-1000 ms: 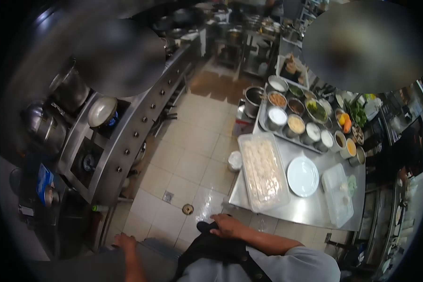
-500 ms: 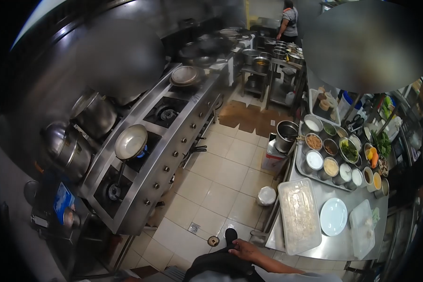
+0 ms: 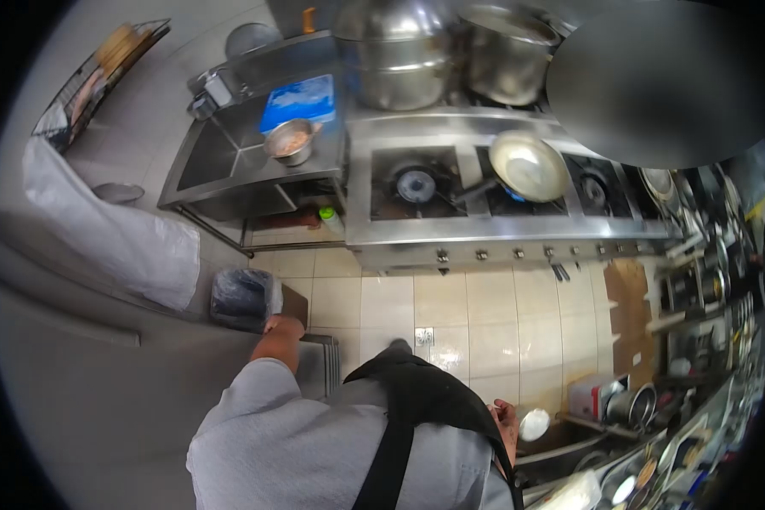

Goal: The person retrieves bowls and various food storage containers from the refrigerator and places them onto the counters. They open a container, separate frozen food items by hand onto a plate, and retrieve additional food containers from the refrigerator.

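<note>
Has left hand (image 3: 285,325) lowered at the near edge of the lined bin (image 3: 245,299), seen from the back, fingers pointing away and mostly hidden; can't tell how far open or if gripping anything. Has right hand (image 3: 506,415) low at the other side of the body, beside the black apron (image 3: 429,391), fingers bent, partly cut off by the apron and blurry; can't tell if closed on anything.

Places the bin on the floor in front of the grey cabinet (image 3: 102,408). Shows a round white-topped item (image 3: 534,424) near the right hand, just apart from it.

Across the tiled floor (image 3: 438,297), has the steel stove (image 3: 484,228) with a light-coloured pan (image 3: 531,167) over a blue flame (image 3: 514,195), handle toward the left burner (image 3: 416,186). Behind that, has a stacked steel pot (image 3: 399,55) and a deep pot (image 3: 506,55).

Left of the stove, has a metal bowl (image 3: 291,142) of reddish food next to a blue-and-white item (image 3: 302,102), by the sink (image 3: 217,157). Below, shows a green-capped bottle (image 3: 330,219). Right of the round item, shows a red-and-white box (image 3: 588,396) beside a steel pot (image 3: 631,406).
</note>
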Demonstrator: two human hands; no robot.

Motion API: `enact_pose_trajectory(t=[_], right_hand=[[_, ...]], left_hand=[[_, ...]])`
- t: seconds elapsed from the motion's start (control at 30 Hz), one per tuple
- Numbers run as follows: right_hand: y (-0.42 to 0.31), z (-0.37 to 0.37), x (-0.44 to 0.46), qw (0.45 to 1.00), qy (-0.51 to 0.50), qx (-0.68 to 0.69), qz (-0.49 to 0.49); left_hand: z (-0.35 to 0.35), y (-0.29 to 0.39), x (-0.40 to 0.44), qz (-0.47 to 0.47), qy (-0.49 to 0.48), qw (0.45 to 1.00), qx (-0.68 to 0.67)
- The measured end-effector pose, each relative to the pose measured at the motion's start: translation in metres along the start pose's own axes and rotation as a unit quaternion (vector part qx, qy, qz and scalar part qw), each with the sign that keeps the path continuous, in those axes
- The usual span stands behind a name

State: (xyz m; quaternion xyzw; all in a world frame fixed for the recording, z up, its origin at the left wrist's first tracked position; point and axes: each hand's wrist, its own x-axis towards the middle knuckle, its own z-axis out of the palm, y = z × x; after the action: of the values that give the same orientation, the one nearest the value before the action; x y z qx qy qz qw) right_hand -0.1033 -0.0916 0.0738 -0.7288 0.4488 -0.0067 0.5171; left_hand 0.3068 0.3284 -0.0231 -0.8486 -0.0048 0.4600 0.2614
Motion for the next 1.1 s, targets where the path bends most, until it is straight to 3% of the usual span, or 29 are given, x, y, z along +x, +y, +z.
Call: enact_pose_trajectory(t=[0.13,0.23,0.33,0.5,0.63,0.7,0.73,0.8,0.87,0.9,0.93,1.0,1.03,1.1], right_hand=[[-0.069,0.026,0.061,0.998,-0.037,-0.009,-0.045],[-0.096,0.044,0.096,0.995,-0.069,-0.012,-0.070],[-0.140,0.061,0.121,0.986,-0.139,0.021,-0.091],[-0.197,0.089,0.192,0.953,-0.264,-0.046,-0.144],[-0.285,0.118,0.248,0.894,-0.368,-0.105,-0.232],[-0.320,0.136,0.278,0.840,-0.423,-0.120,-0.317],[-0.357,0.139,0.277,0.826,-0.452,-0.125,-0.313],[-0.403,0.150,0.287,0.791,-0.529,-0.115,-0.285],[-0.452,0.156,0.281,0.735,-0.543,-0.154,-0.376],[-0.467,0.165,0.283,0.709,-0.555,-0.162,-0.403],[-0.478,0.174,0.282,0.696,-0.588,-0.131,-0.391],[-0.497,0.190,0.269,0.658,-0.640,-0.102,-0.384],[-0.503,0.196,0.260,0.643,-0.650,-0.099,-0.393],[-0.501,0.211,0.244,0.597,-0.703,-0.068,-0.379]], left_hand=[[-0.013,0.000,0.008,-0.036,-0.064,0.997,-0.029],[-0.009,-0.008,0.015,0.007,-0.086,0.996,-0.039],[-0.003,-0.008,0.040,-0.048,-0.115,0.991,-0.049],[-0.012,-0.013,0.029,-0.097,-0.116,0.985,-0.085],[-0.033,-0.022,0.007,-0.148,-0.125,0.965,-0.178],[-0.037,-0.023,-0.003,-0.188,-0.104,0.944,-0.250],[-0.031,-0.016,-0.004,-0.196,-0.109,0.941,-0.254],[-0.014,0.000,0.001,-0.257,-0.010,0.918,-0.303],[-0.012,0.016,0.000,-0.212,-0.056,0.914,-0.341],[0.030,0.045,0.035,-0.246,0.021,0.905,-0.346],[-0.013,0.051,-0.011,-0.238,-0.021,0.897,-0.373],[-0.013,0.085,-0.019,-0.313,-0.007,0.848,-0.428],[-0.039,0.089,-0.058,-0.305,-0.026,0.824,-0.477],[-0.024,0.115,-0.069,-0.316,-0.012,0.769,-0.555]])
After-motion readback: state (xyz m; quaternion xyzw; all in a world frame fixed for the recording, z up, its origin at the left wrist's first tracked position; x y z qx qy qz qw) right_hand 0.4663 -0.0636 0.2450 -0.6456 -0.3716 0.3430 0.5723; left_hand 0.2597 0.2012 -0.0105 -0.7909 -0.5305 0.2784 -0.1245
